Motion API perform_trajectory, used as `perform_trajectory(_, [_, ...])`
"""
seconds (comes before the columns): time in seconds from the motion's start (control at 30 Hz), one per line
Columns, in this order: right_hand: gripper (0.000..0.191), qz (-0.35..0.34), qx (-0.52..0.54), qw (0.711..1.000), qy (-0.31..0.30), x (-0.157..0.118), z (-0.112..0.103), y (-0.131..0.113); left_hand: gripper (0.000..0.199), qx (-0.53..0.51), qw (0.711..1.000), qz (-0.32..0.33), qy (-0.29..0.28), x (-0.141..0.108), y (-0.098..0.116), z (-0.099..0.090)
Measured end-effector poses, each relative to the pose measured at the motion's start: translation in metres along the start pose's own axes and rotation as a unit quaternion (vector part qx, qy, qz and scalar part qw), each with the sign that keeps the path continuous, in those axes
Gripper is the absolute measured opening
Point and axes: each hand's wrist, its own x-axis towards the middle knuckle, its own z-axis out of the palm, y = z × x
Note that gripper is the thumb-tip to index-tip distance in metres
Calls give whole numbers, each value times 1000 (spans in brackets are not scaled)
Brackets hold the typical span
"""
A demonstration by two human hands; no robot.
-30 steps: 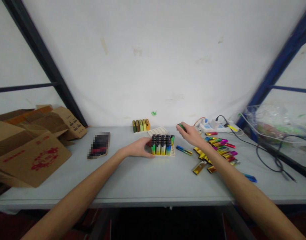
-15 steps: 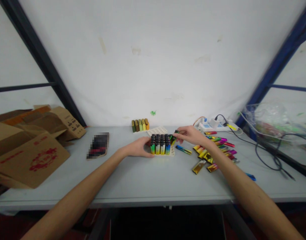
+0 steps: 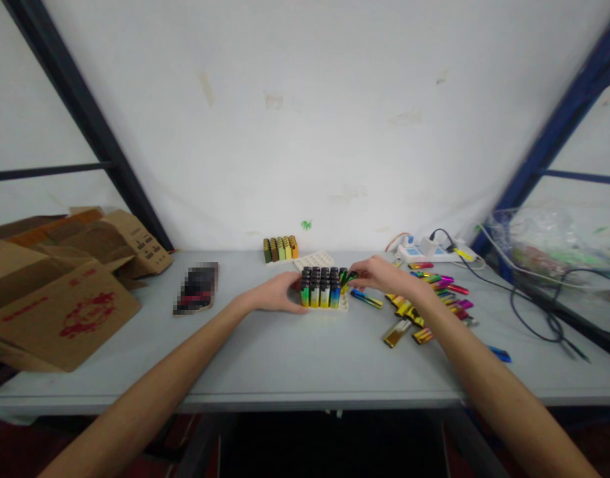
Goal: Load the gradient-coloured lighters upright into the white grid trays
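Note:
Upright lighters (image 3: 320,292) with black tops and shiny yellow, green and blue bodies stand in rows in a white tray (image 3: 343,307). My left hand (image 3: 281,292) is wrapped round the left side of this block, thumb at the front corner, other fingers partly hidden behind. At the right side, my right hand (image 3: 372,273) pinches a dark-topped lighter (image 3: 352,276), tilted beside the rightmost row. Just below that hand, a blue and yellow lighter (image 3: 367,300) lies on the table.
Loose shiny lighters (image 3: 424,312) are heaped on the right. Behind the tray lie an empty white tray (image 3: 314,260) and a block of yellow and green lighters (image 3: 281,249). A power strip (image 3: 424,252), black cable (image 3: 551,318), cardboard box (image 3: 70,312) and dark pixelated item (image 3: 196,289) surround the area.
My right hand has shifted slightly to the right and turned, and the lighter at its fingertips leans more. My left hand has stayed against the block.

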Motion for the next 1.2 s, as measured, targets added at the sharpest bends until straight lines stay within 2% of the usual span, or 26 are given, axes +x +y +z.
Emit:
perform_trajectory(0.13, [20,8,-34,999,22,4,8,-3,70,1,1000,-1,-1,0,0,0])
perform_trajectory(0.33, [18,59,-82,994,45,13,20,-8,69,17,1000,-7,-3,1,6,-3])
perform_trajectory(0.47, [28,78,-99,992,0,7,10,-5,69,11,1000,-10,-7,0,9,-5])
perform_trajectory(0.63, [36,100,-69,992,-33,-8,-7,17,66,2,1000,-6,-12,0,10,-5])
perform_trajectory(0.77, [35,128,-58,983,-118,-5,3,27,67,11,1000,-13,-10,0,10,-5])
perform_trajectory(0.83, [31,114,-68,983,-127,0,11,26,65,1,1000,-8,-11,0,10,-5])
perform_trajectory(0.93, [24,67,-97,989,-93,2,14,24,62,-14,1000,1,-14,0,11,-5])
perform_trajectory(1.03, [19,84,-103,991,-21,1,10,22,62,-23,1000,0,-10,0,12,-5])
perform_trajectory(1.13, [21,97,-12,994,54,1,7,19,60,-22,1000,-2,-5,0,13,-5])
perform_trajectory(1.2, [25,69,62,990,105,2,7,13,59,-16,1000,-1,-3,-1,13,-5])
